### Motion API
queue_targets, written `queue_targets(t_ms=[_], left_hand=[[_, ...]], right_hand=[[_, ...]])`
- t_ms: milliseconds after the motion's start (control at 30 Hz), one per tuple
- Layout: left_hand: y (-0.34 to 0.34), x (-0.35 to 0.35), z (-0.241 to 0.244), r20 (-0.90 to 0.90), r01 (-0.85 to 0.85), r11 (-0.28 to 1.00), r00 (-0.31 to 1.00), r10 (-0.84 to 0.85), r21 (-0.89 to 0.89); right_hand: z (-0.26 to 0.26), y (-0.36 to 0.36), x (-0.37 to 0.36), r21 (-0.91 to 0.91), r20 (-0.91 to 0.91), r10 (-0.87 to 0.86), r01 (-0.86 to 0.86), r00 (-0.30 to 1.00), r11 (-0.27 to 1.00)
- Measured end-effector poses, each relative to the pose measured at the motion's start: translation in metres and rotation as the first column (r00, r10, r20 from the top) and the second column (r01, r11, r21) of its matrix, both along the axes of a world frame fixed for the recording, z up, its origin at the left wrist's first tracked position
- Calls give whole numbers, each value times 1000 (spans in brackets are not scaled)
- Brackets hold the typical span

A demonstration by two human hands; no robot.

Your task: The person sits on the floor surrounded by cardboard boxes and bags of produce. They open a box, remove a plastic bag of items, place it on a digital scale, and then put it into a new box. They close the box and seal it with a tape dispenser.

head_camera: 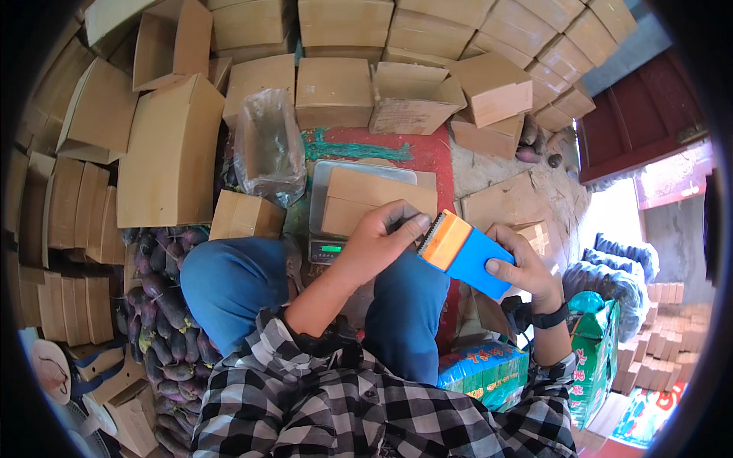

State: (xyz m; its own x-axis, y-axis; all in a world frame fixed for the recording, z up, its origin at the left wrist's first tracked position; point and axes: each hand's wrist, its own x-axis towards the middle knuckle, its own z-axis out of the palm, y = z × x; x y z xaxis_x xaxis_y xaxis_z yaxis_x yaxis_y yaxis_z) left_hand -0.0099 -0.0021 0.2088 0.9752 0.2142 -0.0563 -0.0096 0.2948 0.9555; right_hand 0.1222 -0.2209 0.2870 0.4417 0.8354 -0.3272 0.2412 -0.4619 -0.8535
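My right hand (pixel 524 266) grips a blue and orange packing tape dispenser (pixel 465 252) by its blue end. A serrated cutting edge runs along its orange end, facing left. My left hand (pixel 395 229) is at that edge, thumb and forefinger pinched together. Whether tape is between those fingers is too small to tell. Below and beyond my hands stands a digital platform scale (pixel 316 197) with a lit green display. On its platform lies a closed cardboard carton (pixel 372 194), partly hidden by my left hand.
Cardboard boxes (pixel 335 86) are stacked around the far side. A plastic-lined box (pixel 269 143) stands left of the scale. Dark purple root vegetables (pixel 166 303) are heaped by my left knee. Green printed packages (pixel 487 372) lie at my right, near bundled plastic bags (pixel 610 280) and a dark red door (pixel 641 114).
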Motion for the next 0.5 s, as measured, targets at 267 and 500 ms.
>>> queue_targets(t_ms=[267,500], left_hand=[[19,-11,-35,-16,-359,922,931,365,148],[103,-37,-77,-104,-675,738,734,671,-6]], right_hand=[[6,74,14,-173,35,237,-228,971,958],[7,110,39,-319,35,341,-313,939,895]])
